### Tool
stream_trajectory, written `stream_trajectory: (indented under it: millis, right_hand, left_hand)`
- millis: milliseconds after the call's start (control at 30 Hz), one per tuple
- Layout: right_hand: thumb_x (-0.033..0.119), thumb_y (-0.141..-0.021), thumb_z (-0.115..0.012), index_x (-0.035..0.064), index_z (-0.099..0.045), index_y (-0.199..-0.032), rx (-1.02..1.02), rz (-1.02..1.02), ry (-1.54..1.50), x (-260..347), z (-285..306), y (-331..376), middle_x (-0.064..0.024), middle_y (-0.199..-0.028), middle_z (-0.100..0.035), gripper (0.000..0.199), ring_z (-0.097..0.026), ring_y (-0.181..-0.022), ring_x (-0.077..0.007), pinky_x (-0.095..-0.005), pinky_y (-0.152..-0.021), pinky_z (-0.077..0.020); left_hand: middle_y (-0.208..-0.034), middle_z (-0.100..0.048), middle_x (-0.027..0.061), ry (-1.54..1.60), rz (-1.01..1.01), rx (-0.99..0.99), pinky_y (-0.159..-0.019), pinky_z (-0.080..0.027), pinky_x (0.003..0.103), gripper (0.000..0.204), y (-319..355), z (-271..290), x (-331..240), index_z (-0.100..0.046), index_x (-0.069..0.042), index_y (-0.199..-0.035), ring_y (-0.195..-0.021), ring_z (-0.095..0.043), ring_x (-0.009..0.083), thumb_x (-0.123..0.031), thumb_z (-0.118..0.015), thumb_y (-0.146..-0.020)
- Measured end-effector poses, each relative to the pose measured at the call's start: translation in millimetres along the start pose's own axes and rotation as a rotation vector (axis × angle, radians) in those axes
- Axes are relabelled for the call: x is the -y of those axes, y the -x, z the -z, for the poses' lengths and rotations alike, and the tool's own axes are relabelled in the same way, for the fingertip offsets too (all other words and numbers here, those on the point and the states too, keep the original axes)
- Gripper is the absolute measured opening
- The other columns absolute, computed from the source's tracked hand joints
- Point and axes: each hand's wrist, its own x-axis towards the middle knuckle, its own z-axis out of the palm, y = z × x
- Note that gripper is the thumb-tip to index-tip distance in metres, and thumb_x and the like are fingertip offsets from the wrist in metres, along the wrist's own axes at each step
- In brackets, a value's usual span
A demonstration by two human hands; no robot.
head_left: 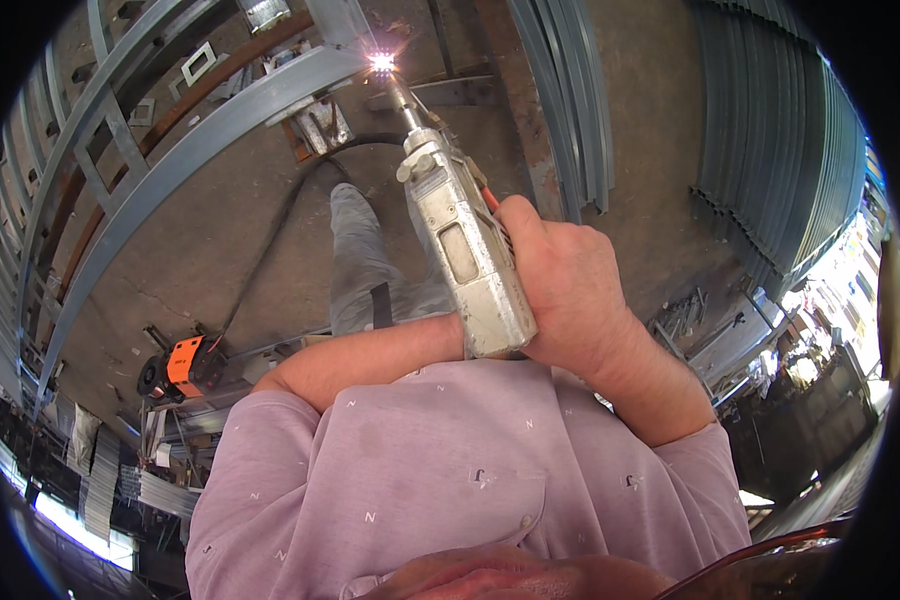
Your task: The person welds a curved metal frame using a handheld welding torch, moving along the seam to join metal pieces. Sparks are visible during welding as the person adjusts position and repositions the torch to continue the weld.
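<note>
— Since there is only the head view to go by, what is the right hand doing?

— It is closed firmly round the rear of a grey handheld welding gun, fingers wrapped over the far side, thumb along the body. The gun points away from the chest, its thin nozzle reaching to a bright spark where it meets a grey steel bar of a frame.

— Why hold it so far back?

— My guess is that this keeps the hand well away from the glare and heat, and lets the wrist steer the tip.

— And the left hand?

— I cannot tell. The left forearm lies across the chest, over the lilac shirt, and runs behind the gun's butt, so the hand itself is hidden. It looks placed to brace the tool from underneath, but whether it grips is not visible.

— Anything else around?

— A black cable trails over the concrete floor toward an orange and black machine. Stacked grey metal profiles stand to the right.
</note>
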Motion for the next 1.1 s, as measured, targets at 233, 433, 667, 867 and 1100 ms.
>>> stream_trajectory:
  millis: [233,433,667,867,1100]
  right_hand:
    - [0.03,-0.078,-0.086,0.0041,-0.056,-0.109,-0.03,-0.003,-0.059,0.0,-2.8,8.9,-0.0172,-0.078,-0.069,0.05,-0.07,-0.071,-0.0416,-0.0485,-0.06,-0.0532]
    - [0.022,-0.081,-0.086,0.0051,-0.06,-0.111,-0.169,0.094,-0.141,6.3,-5.8,17.0,-0.0141,-0.08,-0.07,0.044,-0.072,-0.071,-0.0363,-0.0432,-0.062,-0.0559]
    - [0.017,-0.087,-0.087,0.003,-0.064,-0.117,-0.202,0.322,-0.33,51.2,-5.0,0.3,-0.0084,-0.088,-0.072,0.04,-0.073,-0.074,-0.0265,-0.0379,-0.067,-0.0588]
    - [0.023,-0.094,-0.084,0.0003,-0.053,-0.126,-0.131,0.433,-0.689,90.0,-28.3,-20.1,-0.0098,-0.089,-0.074,0.05,-0.075,-0.076,-0.0243,-0.0378,-0.066,-0.0586]
    - [0.021,-0.11,-0.067,-0.0018,-0.051,-0.14,-0.072,0.46,-1.042,144.8,-43.8,-46.9,-0.0044,-0.106,-0.069,0.041,-0.064,-0.097,-0.0138,-0.0313,-0.093,-0.0532]
  left_hand:
    - [-0.128,-0.066,0.0066,-0.031,-0.018,-0.017,-0.096,-0.055,0.039,0.031,0.5,0.2,-13.3,-0.061,-0.017,-0.135,-0.12,-0.065,0.0199,-0.031,-0.047,-0.11]
    - [-0.128,-0.066,0.0065,-0.105,-0.037,-0.071,-0.096,-0.055,0.039,0.031,10.6,11.3,-32.6,-0.061,-0.017,-0.135,-0.12,-0.065,0.0197,-0.031,-0.047,-0.111]
    - [-0.128,-0.066,0.0064,-0.4,-0.002,-0.281,-0.095,-0.056,0.039,0.031,70.1,61.9,-64.0,-0.061,-0.017,-0.135,-0.119,-0.065,0.0196,-0.031,-0.046,-0.111]
    - [-0.109,-0.07,-0.001,-0.69,0.325,-0.446,-0.085,-0.051,0.041,0.029,141.2,100.1,-76.5,-0.065,-0.023,-0.123,-0.102,-0.068,0.0214,-0.04,-0.053,-0.103]
    - [-0.105,-0.078,0.0006,-0.801,0.284,-0.686,-0.079,-0.051,0.046,0.027,159.7,102.4,-144.6,-0.073,-0.023,-0.105,-0.102,-0.073,0.0248,-0.043,-0.06,-0.095]
